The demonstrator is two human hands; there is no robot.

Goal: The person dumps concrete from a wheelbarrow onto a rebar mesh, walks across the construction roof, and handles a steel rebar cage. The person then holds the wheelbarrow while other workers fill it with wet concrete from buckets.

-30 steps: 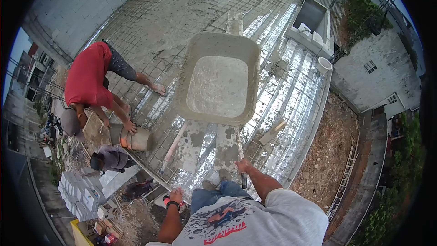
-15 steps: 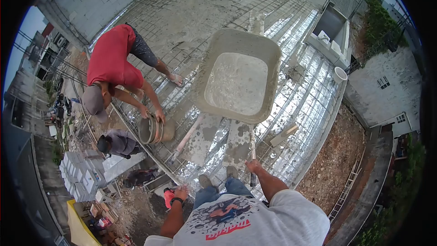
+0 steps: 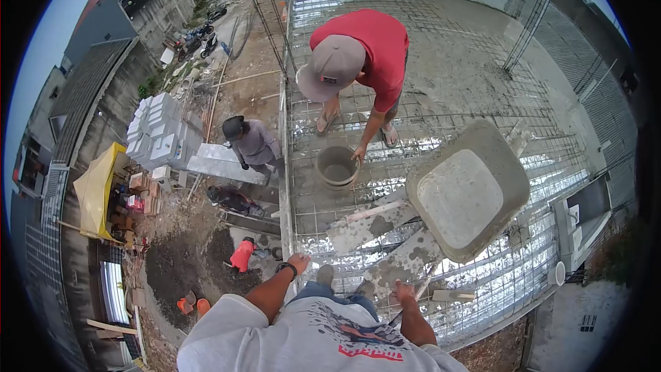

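Note:
My right hand [image 3: 404,293] is closed round the handle of the wheelbarrow [image 3: 468,193], whose tray has wet grey mix on its bottom and walls. My left hand [image 3: 299,262], with a dark band on the wrist, is near the slab edge; its fingers are too small to make out. A co-worker in a red shirt [image 3: 379,41] and grey cap bends over a bucket [image 3: 337,167] on the steel mesh, one hand on its rim. Mix-spattered boards [image 3: 406,262] lie between my feet and the wheelbarrow.
Rebar mesh [image 3: 310,200] and wet concrete [image 3: 454,48] cover the slab. Beyond the left edge is a drop, with several people below, stacked white blocks [image 3: 155,131] and a yellow canopy [image 3: 93,189]. A wood piece [image 3: 454,295] lies at right; rebar columns [image 3: 533,17] stand behind.
My view has turned left. The co-worker has moved the bucket from the slab edge onto the mesh, where it now stands upright. My right hand stays on the handle.

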